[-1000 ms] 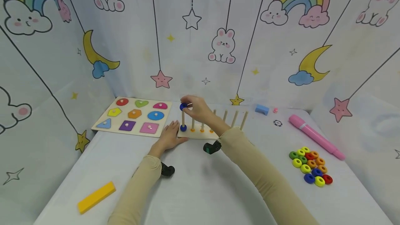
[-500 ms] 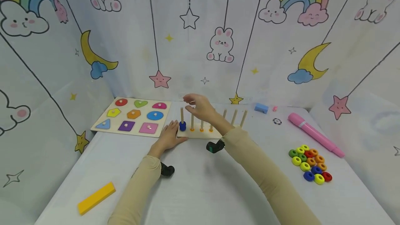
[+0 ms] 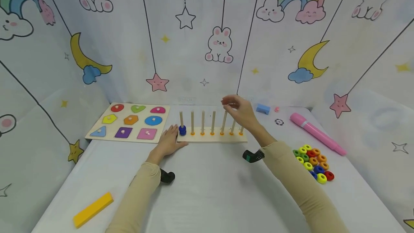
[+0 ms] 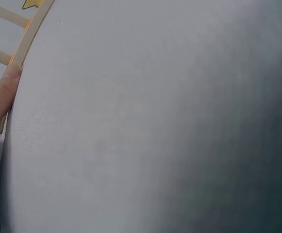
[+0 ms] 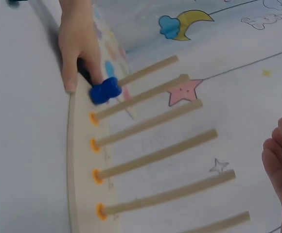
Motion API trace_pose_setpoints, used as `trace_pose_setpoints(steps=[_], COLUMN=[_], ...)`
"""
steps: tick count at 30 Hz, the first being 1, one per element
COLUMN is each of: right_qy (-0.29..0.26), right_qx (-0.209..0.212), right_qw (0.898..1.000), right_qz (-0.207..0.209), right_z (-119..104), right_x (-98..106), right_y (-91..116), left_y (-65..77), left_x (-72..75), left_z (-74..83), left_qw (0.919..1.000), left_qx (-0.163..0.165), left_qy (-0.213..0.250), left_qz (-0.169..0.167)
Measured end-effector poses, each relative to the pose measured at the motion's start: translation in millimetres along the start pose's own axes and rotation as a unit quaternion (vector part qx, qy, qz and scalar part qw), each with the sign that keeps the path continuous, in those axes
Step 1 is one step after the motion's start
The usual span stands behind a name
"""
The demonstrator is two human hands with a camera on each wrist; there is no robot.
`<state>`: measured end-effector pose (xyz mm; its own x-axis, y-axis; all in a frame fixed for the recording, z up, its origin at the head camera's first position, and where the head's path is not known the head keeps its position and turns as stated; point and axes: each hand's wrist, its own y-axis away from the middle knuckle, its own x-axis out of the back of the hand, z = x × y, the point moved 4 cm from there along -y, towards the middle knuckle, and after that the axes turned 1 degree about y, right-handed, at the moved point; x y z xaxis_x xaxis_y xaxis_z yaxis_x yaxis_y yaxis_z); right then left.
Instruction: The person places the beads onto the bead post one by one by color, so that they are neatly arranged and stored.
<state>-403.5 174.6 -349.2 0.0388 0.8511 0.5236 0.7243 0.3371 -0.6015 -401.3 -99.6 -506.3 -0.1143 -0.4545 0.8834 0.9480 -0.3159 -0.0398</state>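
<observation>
A wooden peg board (image 3: 211, 138) with several upright pegs stands at the back of the table. Two blue beads (image 3: 182, 130) are stacked at the base of its leftmost peg, as the right wrist view also shows. My left hand (image 3: 167, 143) rests at the board's left end, fingers extended, with the thumb (image 4: 4, 92) touching the front edge. Above the board's right part is my right hand (image 3: 240, 112), fingers loosely bent and nothing visible between them. It hides the tops of the rightmost pegs in the head view.
Several coloured beads (image 3: 313, 161) lie at the right, partly behind the right sleeve. Beyond them is a pink marker-shaped tube (image 3: 318, 134). A blue block (image 3: 263, 109) sits at the back. A shape puzzle board (image 3: 129, 122) lies back left, a yellow block (image 3: 93, 209) front left.
My right hand has let go of a blue bead, which dropped down the leftmost peg onto another. The hand has then moved right over the board. My left hand has stayed in place.
</observation>
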Motion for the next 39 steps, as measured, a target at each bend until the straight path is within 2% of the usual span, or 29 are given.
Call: trace_pose_setpoints(steps=[8,15,19,24,29,34,39], right_qy=[0.031,0.067,0.091,0.138,0.202,0.234,0.246], right_qx=[-0.04,-0.075,-0.112,-0.156,-0.19,-0.229,-0.257], right_qw=[0.999,0.995,0.989,0.976,0.956,0.938,0.926], right_qz=[0.011,0.021,0.034,0.061,0.095,0.113,0.128], right_z=[-13.0,18.8,41.8,75.8,91.5,96.3,98.0], right_x=[47.7,85.2,110.1,144.9,177.3,199.7,213.8], right_y=[61.1,118.9,155.5,204.0,240.3,262.8,274.1], left_y=[0.4,0.8,0.5,-0.5,-1.1,1.3,3.3], left_x=[-1.7,2.9,2.2,-1.6,-3.0,-2.3,1.1], left_z=[-3.3,-1.9,-2.1,-3.5,-2.7,-0.8,2.3], left_qw=[1.0,1.0,1.0,1.0,1.0,1.0,1.0], left_qx=[-0.001,-0.001,-0.003,0.0,0.003,0.005,0.001], left_qy=[0.003,0.006,0.002,-0.003,0.0,0.0,0.002], left_qz=[-0.003,0.006,0.007,-0.004,-0.006,-0.006,-0.004])
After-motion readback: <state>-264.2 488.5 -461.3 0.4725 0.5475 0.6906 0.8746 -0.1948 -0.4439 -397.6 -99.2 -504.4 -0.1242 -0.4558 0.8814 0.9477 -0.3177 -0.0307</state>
